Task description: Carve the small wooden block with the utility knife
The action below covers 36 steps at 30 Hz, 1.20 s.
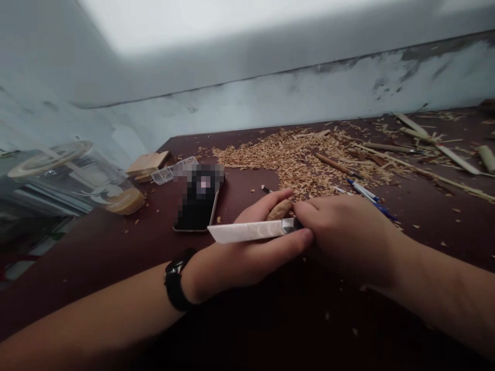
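Note:
My right hand (344, 232) is closed around the dark handle of a carving knife (247, 231), whose pale, slant-tipped blade points left across my left palm. A small rounded piece of carved wood (279, 210) lies in my left hand (247, 255), with the fingers curled behind it. My left thumb reaches right and presses near the knife's metal collar, touching my right hand. Most of the knife handle and part of the wood are hidden by my fingers. A black watch sits on my left wrist.
Wood shavings (270, 149) heap along the back of the dark table (154, 247). A phone (199, 201), clear plastic case (174, 171), wood blocks (149, 164) and tilted-looking plastic cup (83, 175) are at left. Blue pens (371, 198), a brown-handled tool (336, 164) and thin strips lie right.

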### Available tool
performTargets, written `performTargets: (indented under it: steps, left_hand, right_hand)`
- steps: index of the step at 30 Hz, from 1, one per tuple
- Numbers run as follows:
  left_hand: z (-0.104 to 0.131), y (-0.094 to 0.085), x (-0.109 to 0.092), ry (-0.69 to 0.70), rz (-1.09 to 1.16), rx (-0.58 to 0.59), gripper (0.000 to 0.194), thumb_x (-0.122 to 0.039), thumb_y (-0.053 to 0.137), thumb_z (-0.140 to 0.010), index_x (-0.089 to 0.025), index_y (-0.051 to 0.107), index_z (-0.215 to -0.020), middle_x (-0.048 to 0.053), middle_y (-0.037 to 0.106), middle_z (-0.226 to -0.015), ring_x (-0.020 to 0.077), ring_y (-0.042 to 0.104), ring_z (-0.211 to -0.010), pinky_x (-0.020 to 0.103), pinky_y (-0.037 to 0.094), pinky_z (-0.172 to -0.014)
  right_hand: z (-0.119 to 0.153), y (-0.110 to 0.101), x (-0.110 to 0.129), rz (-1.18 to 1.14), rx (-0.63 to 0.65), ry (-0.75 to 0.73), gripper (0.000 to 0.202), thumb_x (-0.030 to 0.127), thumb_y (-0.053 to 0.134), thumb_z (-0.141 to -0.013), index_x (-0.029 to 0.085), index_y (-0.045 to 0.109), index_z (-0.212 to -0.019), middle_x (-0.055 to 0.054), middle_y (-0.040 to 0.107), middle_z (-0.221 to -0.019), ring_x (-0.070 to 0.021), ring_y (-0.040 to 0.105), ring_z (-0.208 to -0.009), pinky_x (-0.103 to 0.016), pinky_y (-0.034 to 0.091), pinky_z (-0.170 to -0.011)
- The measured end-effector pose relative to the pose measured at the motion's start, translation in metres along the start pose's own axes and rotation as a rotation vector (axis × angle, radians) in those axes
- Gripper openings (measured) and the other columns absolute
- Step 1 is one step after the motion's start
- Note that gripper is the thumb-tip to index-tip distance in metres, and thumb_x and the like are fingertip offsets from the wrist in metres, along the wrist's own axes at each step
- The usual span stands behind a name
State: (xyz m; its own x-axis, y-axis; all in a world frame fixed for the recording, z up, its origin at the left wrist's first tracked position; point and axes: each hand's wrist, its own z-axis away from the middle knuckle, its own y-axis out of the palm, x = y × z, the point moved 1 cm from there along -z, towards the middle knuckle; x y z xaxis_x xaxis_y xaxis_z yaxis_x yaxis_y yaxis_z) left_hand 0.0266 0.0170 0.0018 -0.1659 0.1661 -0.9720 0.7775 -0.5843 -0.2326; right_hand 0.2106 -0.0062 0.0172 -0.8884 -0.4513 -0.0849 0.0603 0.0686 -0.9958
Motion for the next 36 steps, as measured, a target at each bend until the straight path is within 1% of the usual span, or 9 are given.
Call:
performTargets:
  steps: [4, 10, 16, 21, 25, 27, 30, 33, 36]
  left_hand:
    - [-0.007, -0.002, -0.003, 0.114, -0.14, 0.051, 0.041, -0.039, 0.071, -0.096, -0.02, 0.067, -0.133, 0.009, 0.07, -0.136, 0.0302, 0.064, -0.129, 0.04, 0.048, -0.112]
    - [-0.006, 0.01, 0.002, 0.073, 0.105, -0.071, 0.019, -0.033, 0.066, -0.099, -0.019, 0.065, -0.112, 0.006, 0.071, -0.107, 0.0211, 0.066, -0.1, 0.03, 0.052, -0.088]
    - [-0.008, 0.022, 0.009, 0.033, 0.263, -0.258, 0.023, -0.029, 0.073, -0.093, -0.019, 0.061, -0.109, 0.002, 0.067, -0.098, 0.0166, 0.063, -0.091, 0.028, 0.051, -0.085]
    - [-0.007, 0.026, 0.007, 0.032, 0.196, -0.268, 0.02, -0.03, 0.071, -0.094, -0.019, 0.06, -0.106, 0.002, 0.066, -0.094, 0.0181, 0.063, -0.088, 0.03, 0.051, -0.082]
    - [-0.004, 0.031, 0.014, -0.007, 0.132, -0.396, 0.024, -0.035, 0.073, -0.093, -0.02, 0.061, -0.106, 0.005, 0.07, -0.101, 0.0206, 0.065, -0.092, 0.033, 0.051, -0.083]
    - [-0.005, 0.032, 0.016, 0.021, 0.221, -0.357, 0.027, -0.037, 0.073, -0.093, -0.02, 0.059, -0.108, 0.005, 0.069, -0.099, 0.0199, 0.065, -0.089, 0.033, 0.052, -0.083]
    - [-0.007, 0.028, 0.014, 0.057, 0.308, -0.225, 0.035, -0.032, 0.076, -0.09, -0.02, 0.056, -0.116, 0.005, 0.066, -0.099, 0.0199, 0.065, -0.093, 0.034, 0.054, -0.087]
    - [-0.007, 0.019, 0.007, 0.076, 0.24, -0.137, 0.041, -0.028, 0.074, -0.09, -0.019, 0.054, -0.124, 0.008, 0.067, -0.109, 0.0221, 0.064, -0.105, 0.034, 0.053, -0.096]
    - [-0.003, 0.011, 0.003, 0.069, 0.112, -0.073, 0.041, -0.034, 0.073, -0.093, -0.019, 0.054, -0.126, 0.009, 0.066, -0.114, 0.0227, 0.062, -0.106, 0.033, 0.051, -0.092]
  right_hand:
    - [-0.004, -0.002, -0.005, 0.084, -0.054, 0.02, 0.017, 0.014, 0.049, -0.087, 0.019, 0.065, -0.083, -0.009, 0.073, -0.077, -0.0256, 0.07, -0.069, -0.035, 0.024, -0.056]
    - [-0.012, 0.001, -0.007, 0.046, -0.129, 0.007, 0.022, 0.016, 0.049, -0.092, 0.021, 0.071, -0.093, -0.007, 0.076, -0.082, -0.0241, 0.07, -0.071, -0.035, 0.025, -0.057]
    - [-0.013, 0.0, 0.003, 0.047, -0.075, 0.106, 0.022, 0.013, 0.054, -0.089, 0.021, 0.073, -0.091, -0.008, 0.076, -0.078, -0.026, 0.072, -0.069, -0.035, 0.03, -0.055]
    - [-0.005, -0.004, 0.012, 0.025, -0.02, 0.253, 0.025, 0.008, 0.05, -0.091, 0.02, 0.07, -0.084, -0.01, 0.074, -0.077, -0.0276, 0.074, -0.071, -0.034, 0.032, -0.055]
    - [-0.002, 0.0, 0.006, 0.012, 0.006, 0.252, 0.027, 0.008, 0.045, -0.093, 0.019, 0.068, -0.083, -0.012, 0.072, -0.075, -0.026, 0.071, -0.068, -0.034, 0.032, -0.055]
    - [-0.002, 0.001, 0.001, -0.034, -0.035, 0.226, 0.025, 0.018, 0.045, -0.097, 0.019, 0.067, -0.086, -0.011, 0.071, -0.075, -0.026, 0.07, -0.069, -0.034, 0.032, -0.056]
    - [-0.004, 0.002, -0.005, -0.168, -0.083, 0.07, 0.024, 0.035, 0.048, -0.097, 0.019, 0.067, -0.093, -0.01, 0.075, -0.085, -0.0252, 0.069, -0.072, -0.034, 0.034, -0.06]
    - [-0.005, -0.001, -0.007, -0.21, -0.085, -0.028, 0.027, 0.037, 0.051, -0.094, 0.019, 0.068, -0.099, -0.01, 0.076, -0.091, -0.0242, 0.069, -0.073, -0.034, 0.033, -0.061]
    - [-0.006, -0.005, -0.007, -0.171, -0.06, -0.043, 0.021, 0.035, 0.055, -0.091, 0.02, 0.07, -0.093, -0.009, 0.077, -0.087, -0.0244, 0.069, -0.072, -0.034, 0.03, -0.06]
